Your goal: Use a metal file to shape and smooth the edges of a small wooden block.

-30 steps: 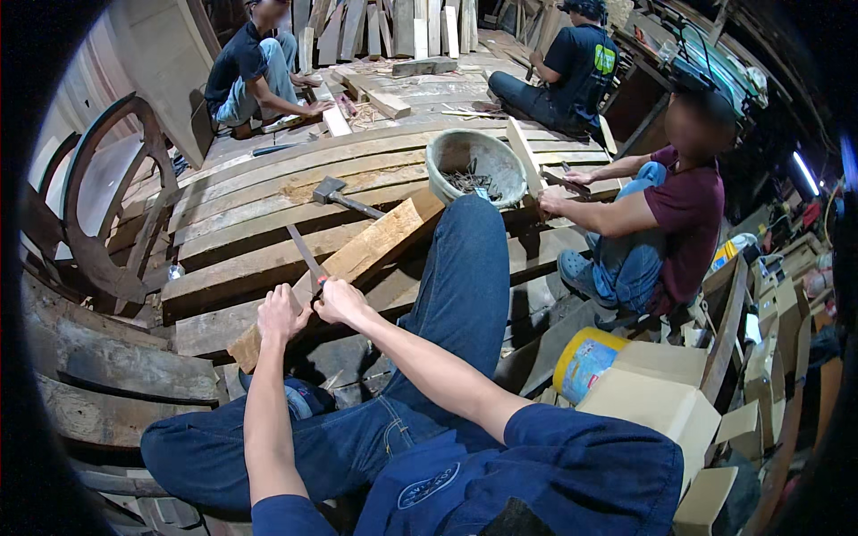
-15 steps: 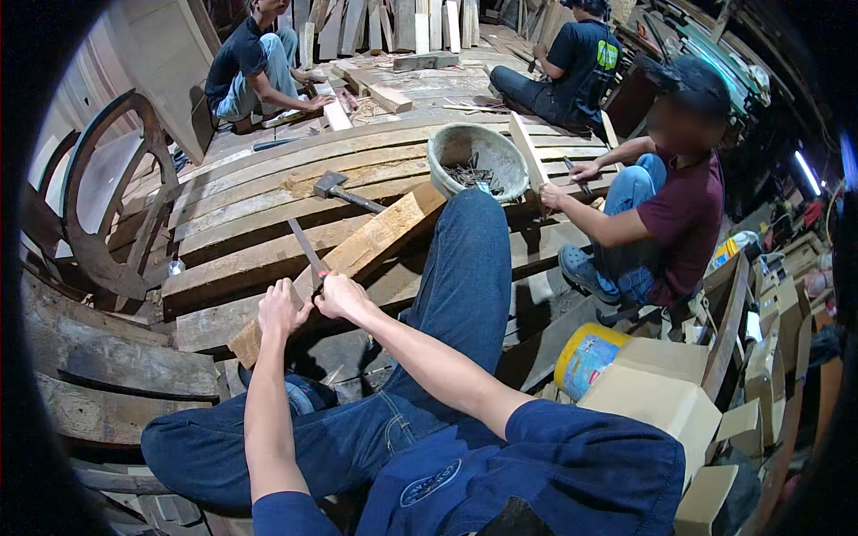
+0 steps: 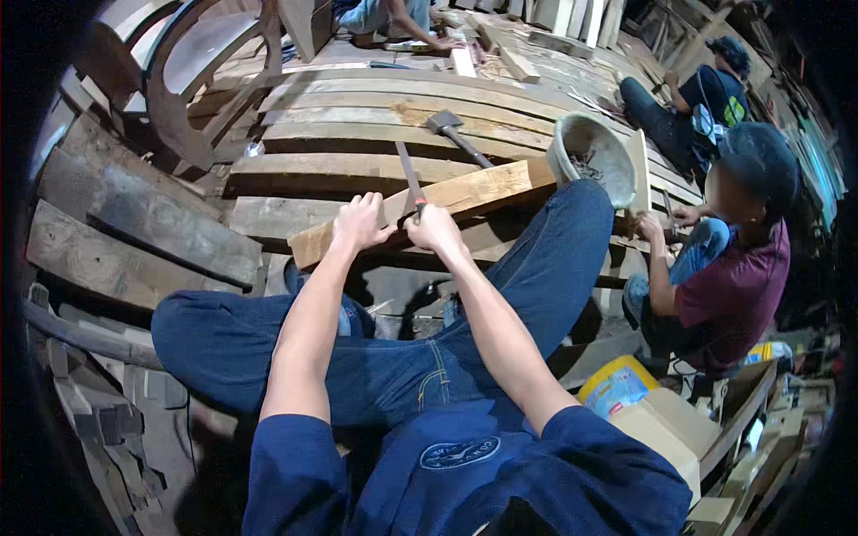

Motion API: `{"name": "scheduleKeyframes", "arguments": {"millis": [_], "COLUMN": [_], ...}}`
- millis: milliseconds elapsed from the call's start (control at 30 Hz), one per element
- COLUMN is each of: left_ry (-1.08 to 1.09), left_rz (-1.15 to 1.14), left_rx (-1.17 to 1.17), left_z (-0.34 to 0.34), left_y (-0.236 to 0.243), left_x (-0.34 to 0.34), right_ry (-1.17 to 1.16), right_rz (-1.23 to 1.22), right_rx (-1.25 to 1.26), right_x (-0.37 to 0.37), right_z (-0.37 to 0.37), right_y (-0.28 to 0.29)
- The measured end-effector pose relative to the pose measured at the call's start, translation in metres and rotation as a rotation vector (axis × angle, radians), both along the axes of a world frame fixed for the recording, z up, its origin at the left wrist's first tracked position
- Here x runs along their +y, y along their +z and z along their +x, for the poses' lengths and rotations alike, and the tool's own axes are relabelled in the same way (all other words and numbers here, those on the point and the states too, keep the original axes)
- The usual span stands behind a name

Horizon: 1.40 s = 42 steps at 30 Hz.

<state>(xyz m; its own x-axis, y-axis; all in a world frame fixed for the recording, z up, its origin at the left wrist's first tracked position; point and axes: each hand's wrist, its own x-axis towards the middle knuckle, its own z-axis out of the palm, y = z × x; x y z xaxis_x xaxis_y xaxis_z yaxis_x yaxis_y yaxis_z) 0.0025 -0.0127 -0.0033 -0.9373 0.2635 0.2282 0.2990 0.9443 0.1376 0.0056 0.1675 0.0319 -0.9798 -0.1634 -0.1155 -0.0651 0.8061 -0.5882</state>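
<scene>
Pretty much just the view's swung round, since the right hand [image 3: 436,230] still clenches the blade [image 3: 408,170] across the beam [image 3: 474,189] and the left hand [image 3: 359,223] stays on it (can't tell if gripping), so work's probably carrying on there.

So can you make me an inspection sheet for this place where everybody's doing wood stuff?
Surface: wooden slats, gaps between them.
Job's things: beam slanting across the slats; tool with its thin blade over the beam.
Clutter: hammer on the slats; bucket with dark bits inside; box and yellow tub at lower right.
Grips: left grip on the beam; right grip around the tool's handle.
Cables: nothing seen.
Surroundings: three other people nearby, one only partly in view.
</scene>
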Motion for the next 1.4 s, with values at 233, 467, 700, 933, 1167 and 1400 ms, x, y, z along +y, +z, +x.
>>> {"name": "scheduleKeyframes", "arguments": {"millis": [233,467,700,933,1167,1400], "left_ry": [0.019,0.034,0.013,0.028,-0.017,-0.007], "left_rz": [-0.008,-0.036,-0.036,0.019,0.096,0.391], "left_rx": [-0.019,-0.048,-0.01,-0.002,-0.003,-0.316], "left_z": [0.003,0.007,0.006,0.005,0.004,-0.021], "left_y": [-0.002,0.0,-0.004,-0.005,0.006,0.028], "left_x": [-0.002,-0.001,-0.003,0.0,-0.001,-0.022], "right_ry": [0.023,0.11,0.105,0.063,0.061,0.081], "right_rz": [0.082,0.269,0.357,0.357,0.225,0.109], "right_rx": [0.001,0.108,0.388,0.328,0.202,0.242], "right_x": [0.01,0.023,0.029,0.001,0.033,0.031], "right_z": [0.003,0.059,0.099,0.064,0.085,0.088], "right_y": [0.013,0.049,0.023,0.004,0.015,0.005]}}
